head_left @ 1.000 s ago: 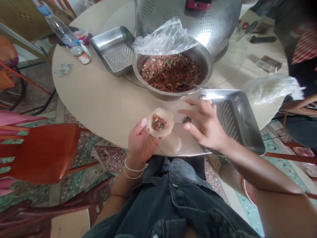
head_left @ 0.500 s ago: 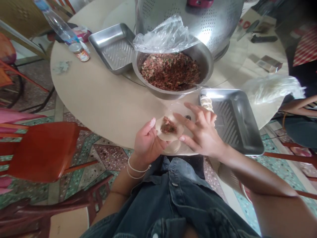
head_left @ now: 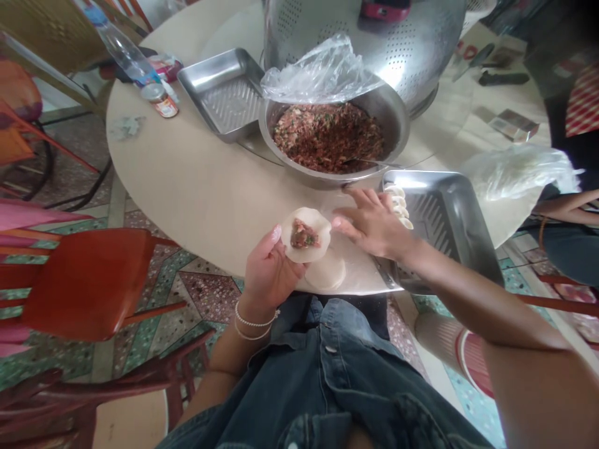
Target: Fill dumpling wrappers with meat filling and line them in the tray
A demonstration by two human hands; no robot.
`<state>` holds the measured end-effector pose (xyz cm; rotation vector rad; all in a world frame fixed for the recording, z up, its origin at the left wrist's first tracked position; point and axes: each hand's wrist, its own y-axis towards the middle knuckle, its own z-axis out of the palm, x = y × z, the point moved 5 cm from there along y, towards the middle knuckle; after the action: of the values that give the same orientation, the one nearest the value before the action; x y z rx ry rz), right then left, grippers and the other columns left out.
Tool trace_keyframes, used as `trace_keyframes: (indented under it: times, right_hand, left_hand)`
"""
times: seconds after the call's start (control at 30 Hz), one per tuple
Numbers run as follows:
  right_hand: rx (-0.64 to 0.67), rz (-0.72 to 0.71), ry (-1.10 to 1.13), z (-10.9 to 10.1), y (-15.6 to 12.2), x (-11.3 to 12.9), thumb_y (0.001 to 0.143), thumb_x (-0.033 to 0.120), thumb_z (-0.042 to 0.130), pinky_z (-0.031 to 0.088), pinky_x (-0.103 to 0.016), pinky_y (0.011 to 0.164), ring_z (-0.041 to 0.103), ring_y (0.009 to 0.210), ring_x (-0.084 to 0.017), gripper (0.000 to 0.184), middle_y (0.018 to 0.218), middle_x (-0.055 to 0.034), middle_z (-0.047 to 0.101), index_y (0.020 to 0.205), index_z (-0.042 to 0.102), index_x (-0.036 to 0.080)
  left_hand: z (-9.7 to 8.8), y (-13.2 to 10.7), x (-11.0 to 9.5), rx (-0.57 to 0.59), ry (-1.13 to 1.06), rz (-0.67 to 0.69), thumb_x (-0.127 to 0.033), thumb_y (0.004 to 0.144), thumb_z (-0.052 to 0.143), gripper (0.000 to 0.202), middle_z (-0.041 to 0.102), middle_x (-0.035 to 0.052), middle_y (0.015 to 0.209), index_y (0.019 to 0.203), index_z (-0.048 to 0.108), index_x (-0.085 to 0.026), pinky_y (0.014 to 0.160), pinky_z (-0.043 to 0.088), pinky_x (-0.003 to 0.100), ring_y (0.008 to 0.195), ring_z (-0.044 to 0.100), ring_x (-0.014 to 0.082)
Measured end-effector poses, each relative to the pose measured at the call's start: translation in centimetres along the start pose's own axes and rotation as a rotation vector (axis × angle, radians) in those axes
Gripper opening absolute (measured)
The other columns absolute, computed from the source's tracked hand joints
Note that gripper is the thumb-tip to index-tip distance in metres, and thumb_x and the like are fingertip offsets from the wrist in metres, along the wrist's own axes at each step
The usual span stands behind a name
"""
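My left hand [head_left: 271, 271] holds a round dumpling wrapper [head_left: 321, 224] from below and by its left edge. A lump of meat filling [head_left: 304, 234] lies in the middle of the wrapper. To the right, my right hand [head_left: 377, 226] is held over the table with its fingers apart; its thumb is close to the wrapper's right edge, and I cannot tell if they touch. More round wrappers [head_left: 327, 274] lie at the table edge beneath. A metal bowl [head_left: 309, 174] of minced meat filling [head_left: 337, 140], with a spoon handle sticking out, stands just beyond.
At right, a metal tray [head_left: 468, 224] holds several dumplings [head_left: 399, 206] along its left side. Another metal tray [head_left: 224, 93] stands back left, near a jar [head_left: 161, 101] and a plastic bottle [head_left: 124, 53]. Plastic film [head_left: 322, 72] covers the bowl's far side, before a big colander [head_left: 416, 56].
My left hand has moved slightly left with the filled wrapper, tilting it more into view. My right hand has drawn away from the wrapper, uncovering more of the dumplings and wrappers.
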<state>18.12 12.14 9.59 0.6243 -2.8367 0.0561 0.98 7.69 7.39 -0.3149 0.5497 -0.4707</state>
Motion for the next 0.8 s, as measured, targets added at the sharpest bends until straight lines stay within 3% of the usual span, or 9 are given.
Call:
trace_keyframes:
  times: [0.13, 0.23, 0.37, 0.47, 0.6, 0.7, 0.8]
  right_hand:
    - [-0.193, -0.086, 0.043, -2.1, -1.8, 1.7, 0.093, 0.066, 0.018, 0.033, -0.050, 0.093, 0.044, 0.115, -0.031, 0.068, 0.139, -0.0126, 0.045, 0.130, 0.061, 0.027]
    - [-0.146, -0.151, 0.080, -2.0, -2.6, 2.8, 0.092, 0.066, 0.024, 0.033, -0.050, 0.092, 0.041, 0.117, -0.033, 0.065, 0.145, -0.0118, 0.036, 0.139, 0.051, 0.030]
    - [-0.079, -0.192, 0.219, -1.5, -2.7, 3.5, 0.092, 0.068, 0.021, 0.032, -0.049, 0.091, 0.040, 0.122, -0.032, 0.066, 0.143, -0.0107, 0.037, 0.137, 0.053, 0.032]
    - [-0.086, -0.231, 0.263, -1.8, -2.3, 3.4, 0.091, 0.069, 0.019, 0.032, -0.048, 0.092, 0.042, 0.120, -0.031, 0.067, 0.144, -0.0093, 0.038, 0.133, 0.056, 0.031]
    - [-0.165, -0.033, 0.186, -2.0, -1.0, 1.1, 0.093, 0.066, 0.011, 0.032, -0.050, 0.094, 0.044, 0.114, -0.029, 0.074, 0.129, -0.0110, 0.050, 0.116, 0.068, 0.025]
    - [-0.069, 0.055, 0.063, -0.5, -0.1, -0.4, 0.093, 0.066, 0.010, 0.032, -0.052, 0.096, 0.042, 0.119, -0.032, 0.077, 0.127, -0.0137, 0.052, 0.101, 0.072, 0.021]
    - [0.035, 0.026, -0.050, 1.0, 0.3, -0.5, 0.092, 0.067, 0.014, 0.031, -0.055, 0.097, 0.039, 0.125, -0.034, 0.076, 0.134, -0.0157, 0.049, 0.101, 0.073, 0.020]
  left_hand:
    - [0.9, 0.1, 0.6, 0.086, 0.009, -0.072, -0.033, 0.100, 0.024, 0.050, 0.073, 0.0106, 0.113, 0.105, 0.070, -0.013, 0.114, 0.037, 0.044, 0.132, 0.052, 0.0261]
    - [2.0, 0.2, 1.5, 0.190, 0.012, -0.155, -0.036, 0.101, 0.019, 0.054, 0.072, 0.0097, 0.115, 0.109, 0.068, -0.014, 0.115, 0.036, 0.044, 0.132, 0.051, 0.0259]
    - [2.9, 0.3, 2.5, 0.271, 0.012, -0.228, -0.038, 0.101, 0.020, 0.053, 0.071, 0.0080, 0.116, 0.113, 0.066, -0.015, 0.115, 0.036, 0.041, 0.131, 0.052, 0.0243]
    - [2.6, 0.3, 2.4, 0.248, 0.029, -0.214, -0.038, 0.101, 0.020, 0.053, 0.072, 0.0073, 0.115, 0.113, 0.066, -0.016, 0.115, 0.036, 0.039, 0.131, 0.052, 0.0238]
    - [1.6, 0.3, 1.2, 0.165, 0.028, -0.113, -0.038, 0.101, 0.017, 0.057, 0.072, 0.0094, 0.114, 0.111, 0.067, -0.012, 0.114, 0.036, 0.041, 0.131, 0.052, 0.0254]
    - [0.7, 0.3, 0.2, 0.092, 0.011, -0.025, -0.038, 0.100, 0.020, 0.055, 0.070, 0.0112, 0.119, 0.114, 0.066, -0.012, 0.114, 0.036, 0.043, 0.133, 0.051, 0.0250]
    - [0.5, 0.2, -0.1, 0.086, 0.021, -0.001, -0.039, 0.100, 0.022, 0.053, 0.069, 0.0109, 0.122, 0.117, 0.065, -0.013, 0.114, 0.036, 0.043, 0.133, 0.050, 0.0247]
